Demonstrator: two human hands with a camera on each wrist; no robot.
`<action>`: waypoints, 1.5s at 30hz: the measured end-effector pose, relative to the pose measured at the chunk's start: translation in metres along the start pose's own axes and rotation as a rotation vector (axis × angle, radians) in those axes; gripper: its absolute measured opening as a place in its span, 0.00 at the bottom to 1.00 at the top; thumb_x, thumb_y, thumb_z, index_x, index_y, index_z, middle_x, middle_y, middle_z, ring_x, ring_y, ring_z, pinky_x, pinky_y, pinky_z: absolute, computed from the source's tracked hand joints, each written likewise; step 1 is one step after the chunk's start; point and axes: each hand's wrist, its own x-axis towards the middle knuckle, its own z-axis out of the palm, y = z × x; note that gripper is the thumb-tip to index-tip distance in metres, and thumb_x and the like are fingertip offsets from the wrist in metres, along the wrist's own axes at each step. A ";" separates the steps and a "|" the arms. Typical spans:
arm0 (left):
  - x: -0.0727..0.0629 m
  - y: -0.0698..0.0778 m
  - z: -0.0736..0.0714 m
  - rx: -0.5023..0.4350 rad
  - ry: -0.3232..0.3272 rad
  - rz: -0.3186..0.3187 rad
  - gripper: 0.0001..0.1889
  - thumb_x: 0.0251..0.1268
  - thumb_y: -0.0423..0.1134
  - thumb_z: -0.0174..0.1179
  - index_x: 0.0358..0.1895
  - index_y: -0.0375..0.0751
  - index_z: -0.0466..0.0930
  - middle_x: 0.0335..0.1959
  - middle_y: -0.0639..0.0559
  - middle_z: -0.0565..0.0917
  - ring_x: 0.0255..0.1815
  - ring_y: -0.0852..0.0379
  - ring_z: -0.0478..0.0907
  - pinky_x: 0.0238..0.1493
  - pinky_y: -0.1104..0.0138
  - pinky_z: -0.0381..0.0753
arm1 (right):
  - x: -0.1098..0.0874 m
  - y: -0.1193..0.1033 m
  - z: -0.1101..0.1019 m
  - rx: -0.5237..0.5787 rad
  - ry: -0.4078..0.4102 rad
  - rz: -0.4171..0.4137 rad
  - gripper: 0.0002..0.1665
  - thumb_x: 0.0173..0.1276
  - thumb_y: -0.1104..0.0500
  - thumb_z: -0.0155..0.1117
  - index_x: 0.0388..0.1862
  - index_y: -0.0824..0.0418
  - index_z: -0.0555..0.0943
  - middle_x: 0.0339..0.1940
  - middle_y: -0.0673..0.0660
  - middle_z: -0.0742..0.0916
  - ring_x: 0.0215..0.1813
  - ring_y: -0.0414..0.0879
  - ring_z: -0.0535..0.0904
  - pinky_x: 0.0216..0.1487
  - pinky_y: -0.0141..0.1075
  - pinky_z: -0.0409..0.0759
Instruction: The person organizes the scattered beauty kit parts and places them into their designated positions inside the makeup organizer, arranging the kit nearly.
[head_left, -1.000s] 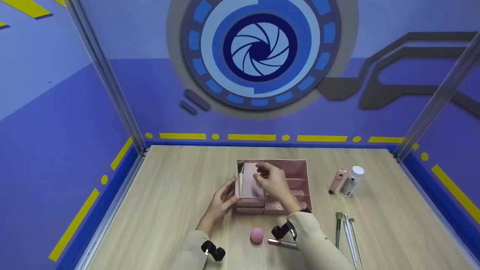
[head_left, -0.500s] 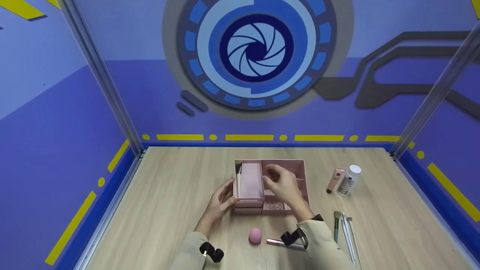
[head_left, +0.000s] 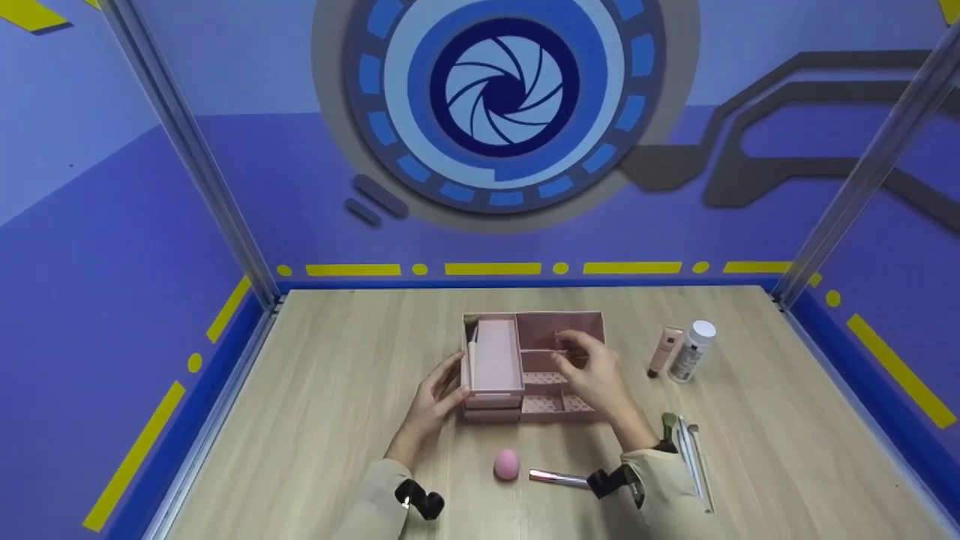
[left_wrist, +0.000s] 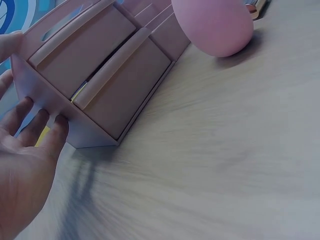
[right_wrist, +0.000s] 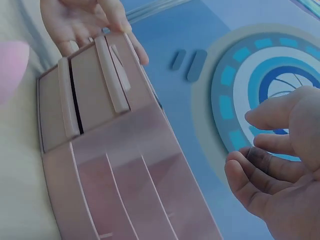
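Note:
A pink cosmetics organizer (head_left: 540, 327) with drawers at its front left and open compartments on the right stands on the table. A makeup brush (head_left: 472, 360) lies in its upper left tray. My left hand (head_left: 429, 409) rests against the organizer's left side; in the left wrist view its fingertips (left_wrist: 61, 122) touch the side wall. Over the right compartments hovers my right hand (head_left: 606, 381), fingers loosely bent; the right wrist view shows nothing between them. A pink makeup sponge (head_left: 507, 465) sits in front of the organizer. Beside it lies a shiny silver-pink tube-like item (head_left: 556, 478), partly hidden by the right wrist camera.
Right of the organizer stand a pink squeeze tube (head_left: 664, 352) and a white-capped bottle (head_left: 692, 352). Several brushes (head_left: 694, 457) lie near the right sleeve, partly covered by it. Blue panels (head_left: 375, 247) and metal posts border the wooden table (head_left: 360, 352).
My right hand has moved rightward from above the upper left tray to above the right compartments. The left hand stays at the organizer's side. The head view has shifted slightly.

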 end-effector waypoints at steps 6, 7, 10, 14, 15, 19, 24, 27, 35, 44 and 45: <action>-0.001 0.001 0.000 -0.058 -0.002 -0.043 0.35 0.67 0.32 0.58 0.75 0.38 0.55 0.77 0.39 0.55 0.78 0.41 0.50 0.73 0.60 0.62 | -0.008 0.007 -0.013 -0.037 -0.002 0.035 0.18 0.60 0.65 0.70 0.50 0.65 0.82 0.38 0.60 0.88 0.41 0.49 0.84 0.44 0.43 0.86; -0.001 0.001 0.001 -0.053 0.000 -0.039 0.34 0.67 0.32 0.58 0.75 0.38 0.55 0.77 0.38 0.55 0.78 0.41 0.51 0.73 0.61 0.63 | -0.009 0.008 -0.016 -0.048 0.000 0.041 0.18 0.60 0.64 0.70 0.50 0.64 0.82 0.38 0.59 0.88 0.41 0.49 0.84 0.44 0.43 0.86; -0.001 0.001 0.001 -0.045 0.007 -0.034 0.34 0.67 0.32 0.58 0.75 0.38 0.56 0.77 0.39 0.56 0.78 0.41 0.51 0.73 0.62 0.63 | -0.012 0.011 -0.023 -0.071 0.017 0.062 0.18 0.59 0.64 0.70 0.50 0.62 0.82 0.37 0.59 0.88 0.41 0.49 0.84 0.44 0.43 0.86; -0.002 0.002 0.001 -0.059 0.013 -0.035 0.35 0.66 0.32 0.59 0.75 0.38 0.56 0.77 0.39 0.55 0.78 0.41 0.50 0.73 0.60 0.63 | -0.016 0.014 -0.030 -0.077 0.039 0.088 0.19 0.59 0.65 0.71 0.50 0.64 0.82 0.36 0.59 0.88 0.40 0.48 0.84 0.44 0.43 0.86; -0.003 0.001 0.001 -0.063 0.015 -0.036 0.35 0.66 0.32 0.59 0.75 0.38 0.56 0.77 0.39 0.55 0.78 0.40 0.50 0.72 0.61 0.64 | -0.017 0.015 -0.031 -0.073 0.042 0.092 0.19 0.58 0.65 0.71 0.50 0.65 0.82 0.36 0.59 0.88 0.40 0.49 0.84 0.45 0.44 0.86; -0.003 0.001 0.001 -0.065 0.010 -0.031 0.36 0.66 0.33 0.59 0.75 0.37 0.55 0.78 0.38 0.54 0.78 0.39 0.49 0.71 0.61 0.66 | -0.022 0.017 -0.035 -0.077 0.055 0.103 0.20 0.58 0.65 0.71 0.51 0.66 0.82 0.35 0.59 0.88 0.40 0.49 0.84 0.45 0.46 0.86; -0.003 -0.001 -0.001 -0.017 -0.005 0.008 0.35 0.67 0.31 0.58 0.75 0.33 0.55 0.77 0.35 0.54 0.77 0.37 0.49 0.72 0.56 0.64 | -0.028 0.021 -0.040 -0.110 0.051 0.126 0.20 0.60 0.64 0.70 0.52 0.66 0.82 0.39 0.60 0.88 0.41 0.50 0.84 0.46 0.47 0.85; -0.003 -0.002 -0.002 0.008 -0.012 0.029 0.34 0.67 0.30 0.57 0.74 0.31 0.54 0.76 0.33 0.54 0.77 0.36 0.50 0.74 0.52 0.60 | -0.031 0.023 -0.044 -0.126 0.051 0.138 0.19 0.61 0.63 0.70 0.52 0.66 0.82 0.40 0.60 0.88 0.42 0.51 0.84 0.46 0.47 0.85; -0.004 -0.001 -0.002 -0.049 -0.026 -0.039 0.35 0.69 0.33 0.57 0.76 0.36 0.53 0.78 0.37 0.53 0.79 0.40 0.48 0.73 0.60 0.63 | -0.035 0.030 -0.052 -0.140 0.079 0.113 0.20 0.59 0.63 0.72 0.51 0.66 0.82 0.41 0.59 0.88 0.40 0.49 0.85 0.43 0.44 0.86; -0.001 0.001 0.000 -0.057 -0.005 -0.035 0.36 0.67 0.34 0.59 0.75 0.35 0.53 0.77 0.36 0.54 0.78 0.39 0.49 0.73 0.60 0.62 | -0.040 0.038 -0.063 -0.162 0.075 0.162 0.20 0.61 0.63 0.69 0.53 0.65 0.81 0.43 0.60 0.87 0.42 0.51 0.84 0.46 0.46 0.85; -0.001 0.001 0.000 -0.062 -0.004 -0.036 0.36 0.67 0.33 0.59 0.75 0.35 0.54 0.77 0.36 0.54 0.78 0.39 0.49 0.73 0.60 0.63 | -0.040 0.038 -0.065 -0.160 0.075 0.167 0.20 0.62 0.62 0.69 0.53 0.64 0.81 0.43 0.59 0.87 0.43 0.50 0.84 0.46 0.45 0.85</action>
